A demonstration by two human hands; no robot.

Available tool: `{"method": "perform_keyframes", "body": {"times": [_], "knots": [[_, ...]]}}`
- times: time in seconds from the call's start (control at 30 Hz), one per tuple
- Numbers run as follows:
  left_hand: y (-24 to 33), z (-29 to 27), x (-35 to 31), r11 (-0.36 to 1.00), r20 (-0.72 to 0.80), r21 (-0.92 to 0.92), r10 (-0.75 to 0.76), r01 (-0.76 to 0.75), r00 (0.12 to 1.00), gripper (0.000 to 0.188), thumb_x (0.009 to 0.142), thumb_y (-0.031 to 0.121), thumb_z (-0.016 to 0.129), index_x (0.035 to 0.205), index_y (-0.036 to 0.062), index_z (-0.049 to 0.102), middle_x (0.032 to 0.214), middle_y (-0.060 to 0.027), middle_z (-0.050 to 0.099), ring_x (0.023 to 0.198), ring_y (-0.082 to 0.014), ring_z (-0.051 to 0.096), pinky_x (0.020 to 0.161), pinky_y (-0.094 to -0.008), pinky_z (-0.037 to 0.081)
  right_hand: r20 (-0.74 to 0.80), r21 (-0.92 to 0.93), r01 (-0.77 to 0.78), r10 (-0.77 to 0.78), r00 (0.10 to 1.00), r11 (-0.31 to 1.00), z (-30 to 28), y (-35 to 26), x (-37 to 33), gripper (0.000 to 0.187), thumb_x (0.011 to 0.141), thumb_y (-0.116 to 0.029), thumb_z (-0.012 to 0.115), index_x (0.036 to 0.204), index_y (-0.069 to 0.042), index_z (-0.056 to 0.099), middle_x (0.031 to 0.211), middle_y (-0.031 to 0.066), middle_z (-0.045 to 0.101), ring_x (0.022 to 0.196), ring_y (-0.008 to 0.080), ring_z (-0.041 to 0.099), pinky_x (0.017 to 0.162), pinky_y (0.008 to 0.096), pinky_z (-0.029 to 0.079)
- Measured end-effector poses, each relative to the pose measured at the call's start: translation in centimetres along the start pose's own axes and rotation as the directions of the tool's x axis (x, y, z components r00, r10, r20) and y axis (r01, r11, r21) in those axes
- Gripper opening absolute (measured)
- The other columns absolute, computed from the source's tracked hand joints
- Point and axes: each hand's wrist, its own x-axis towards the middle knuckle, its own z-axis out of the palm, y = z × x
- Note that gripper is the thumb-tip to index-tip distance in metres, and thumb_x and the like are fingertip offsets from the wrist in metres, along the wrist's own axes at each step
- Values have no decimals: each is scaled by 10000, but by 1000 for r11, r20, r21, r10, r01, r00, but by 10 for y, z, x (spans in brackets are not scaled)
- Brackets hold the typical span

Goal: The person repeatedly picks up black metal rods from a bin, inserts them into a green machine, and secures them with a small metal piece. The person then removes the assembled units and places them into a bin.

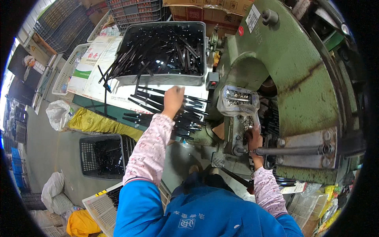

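Observation:
My left hand (pixel 173 102) is over a loose pile of flat black strips (pixel 148 103) with small holes, on the cardboard-covered bench. Its fingers are curled closed, and anything inside them is hidden. My right hand (pixel 254 143) reaches into the working area of a green press machine (pixel 292 75), beside a metal block. Small shiny metal pieces (pixel 248 122) lie just beyond it. Shadow and the machine parts hide its fingertips. A plastic-lined tray (pixel 221 106) holding more small metal parts sits above that hand.
A grey bin (pixel 166 79) full of black strips stands at the bench's back. A dark crate (pixel 89 158) and a yellow sack (pixel 90 121) are at left. A rod with a spring (pixel 292 150) crosses near my right wrist. White crates (pixel 98 211) flank my body.

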Motion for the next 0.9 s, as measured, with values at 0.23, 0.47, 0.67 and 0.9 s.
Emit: {"method": "perform_keyframes", "body": {"times": [0.23,0.47,0.67,0.9], "knots": [[35,36,110,932,-144,355,-21,71,989,341,822,306,696,931,-3,600,891,-152,683,871,-333,651,737,-409,518,5,-6,19,-19,1000,1000,0,16,-12,149,822,-56,588,933,-6,674,844,170,674,767,320,666,680,347,509],[19,61,139,796,23,593,-165,119,986,433,890,228,534,1181,-74,427,877,-164,703,808,-314,701,695,-403,557,66,148,-102,93,993,984,-27,-35,-15,143,776,-87,657,896,-19,696,794,139,670,694,256,664,626,328,506],[35,24,115,771,227,602,85,-208,970,230,859,100,513,1052,-24,505,819,-186,693,764,-337,695,655,-414,561,600,341,-117,-120,791,933,-8,94,-17,190,841,-144,630,958,-3,685,742,128,649,605,210,623,549,341,482],[22,-23,52,650,376,697,28,-303,926,154,870,158,527,940,23,548,827,-165,664,779,-305,679,627,-404,555,123,340,-144,107,987,929,34,80,-63,174,859,-127,602,945,6,674,778,129,627,650,224,595,584,335,466]]}}
